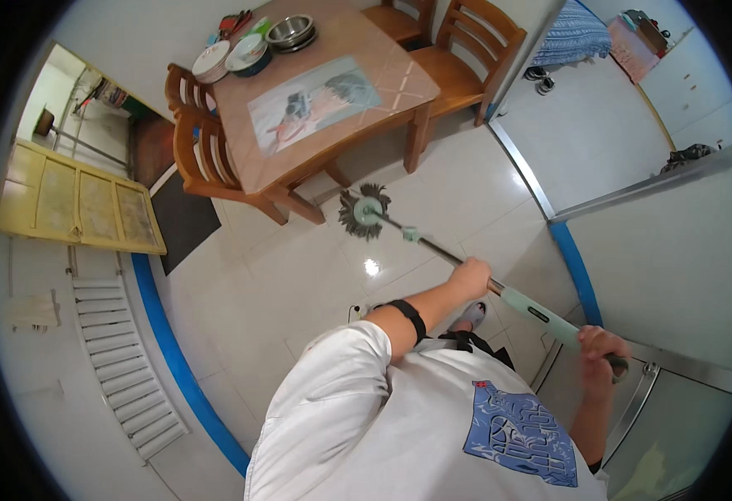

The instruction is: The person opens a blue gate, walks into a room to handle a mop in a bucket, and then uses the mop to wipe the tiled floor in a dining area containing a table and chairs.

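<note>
A spin mop's long handle runs diagonally across the view. My left hand is wrapped round the metal part of its shaft, near the middle. At the top end, my right hand grips the pale green handle section close to its end loop. The round mop head, a green disc with a grey-brown fringe, rests on the tiled floor just off the legs of a wooden dining table. Part of the shaft is hidden behind my left fingers.
Wooden chairs stand at the table's left and right. Bowls and plates sit on top. A dark mat lies by the yellow door. A white radiator lines the left wall; a glass door is at the lower right.
</note>
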`<state>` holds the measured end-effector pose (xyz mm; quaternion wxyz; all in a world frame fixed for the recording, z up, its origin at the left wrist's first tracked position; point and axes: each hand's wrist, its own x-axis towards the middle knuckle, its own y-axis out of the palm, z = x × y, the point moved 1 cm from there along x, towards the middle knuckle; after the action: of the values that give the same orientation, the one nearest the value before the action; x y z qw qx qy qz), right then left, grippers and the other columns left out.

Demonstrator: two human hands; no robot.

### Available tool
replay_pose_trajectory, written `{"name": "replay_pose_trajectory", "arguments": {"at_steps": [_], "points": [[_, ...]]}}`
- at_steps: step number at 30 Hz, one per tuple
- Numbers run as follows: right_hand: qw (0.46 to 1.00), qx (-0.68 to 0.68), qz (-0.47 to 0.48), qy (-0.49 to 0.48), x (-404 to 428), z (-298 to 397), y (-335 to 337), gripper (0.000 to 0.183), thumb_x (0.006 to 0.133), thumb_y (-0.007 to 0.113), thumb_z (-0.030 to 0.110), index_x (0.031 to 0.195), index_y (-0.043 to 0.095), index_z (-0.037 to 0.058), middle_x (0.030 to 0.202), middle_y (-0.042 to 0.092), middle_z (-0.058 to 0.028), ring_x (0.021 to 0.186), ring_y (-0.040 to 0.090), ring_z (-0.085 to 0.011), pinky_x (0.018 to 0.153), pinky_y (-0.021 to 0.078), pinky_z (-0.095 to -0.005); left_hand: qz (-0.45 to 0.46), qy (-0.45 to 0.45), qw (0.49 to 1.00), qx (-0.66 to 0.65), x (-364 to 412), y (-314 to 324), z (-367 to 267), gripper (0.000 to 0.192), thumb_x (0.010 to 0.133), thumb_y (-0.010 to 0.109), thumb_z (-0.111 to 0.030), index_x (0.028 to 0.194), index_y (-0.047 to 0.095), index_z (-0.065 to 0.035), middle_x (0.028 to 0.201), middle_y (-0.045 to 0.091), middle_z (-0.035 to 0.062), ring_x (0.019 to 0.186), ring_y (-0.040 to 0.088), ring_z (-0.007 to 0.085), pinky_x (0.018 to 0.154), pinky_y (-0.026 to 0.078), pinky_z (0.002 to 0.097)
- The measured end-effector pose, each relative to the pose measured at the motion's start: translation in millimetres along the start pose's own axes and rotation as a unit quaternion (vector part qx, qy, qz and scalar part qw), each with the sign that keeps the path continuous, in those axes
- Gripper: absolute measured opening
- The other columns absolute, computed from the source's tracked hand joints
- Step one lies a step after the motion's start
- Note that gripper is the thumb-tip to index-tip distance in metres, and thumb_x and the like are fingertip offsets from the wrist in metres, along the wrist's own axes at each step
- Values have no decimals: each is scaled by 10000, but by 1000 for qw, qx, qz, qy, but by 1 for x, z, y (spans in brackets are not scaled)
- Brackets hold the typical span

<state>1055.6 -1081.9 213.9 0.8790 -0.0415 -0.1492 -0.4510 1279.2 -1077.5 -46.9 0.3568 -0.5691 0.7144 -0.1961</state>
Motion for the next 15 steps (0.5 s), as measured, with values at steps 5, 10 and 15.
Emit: {"name": "replay_pose_trajectory", "arguments": {"at_steps": [5,10,15], "points": [[999,34,-28,-11,-2,32,-114,216,801,676,158,693,509,75,550,475,-5,506,448,-146,622,394,-329,40,27,999,1,53,49,-101,126,733,672,-142,819,704,-56,884,669,166,937,618,378,786,543,474],[999,10,-50,-9,-18,38,-195,265,824,686,191,660,506,88,549,488,1,487,455,-140,612,390,-326,0,80,996,-40,120,98,-152,131,698,653,-152,741,667,-29,772,647,208,790,619,410,775,503,483],[986,-76,-144,21,-35,14,-227,211,779,694,155,637,545,111,599,526,-7,582,523,-154,759,453,-376,118,92,988,44,190,88,-175,126,749,658,-122,852,694,-58,921,665,145,952,619,353,773,553,465]]}}
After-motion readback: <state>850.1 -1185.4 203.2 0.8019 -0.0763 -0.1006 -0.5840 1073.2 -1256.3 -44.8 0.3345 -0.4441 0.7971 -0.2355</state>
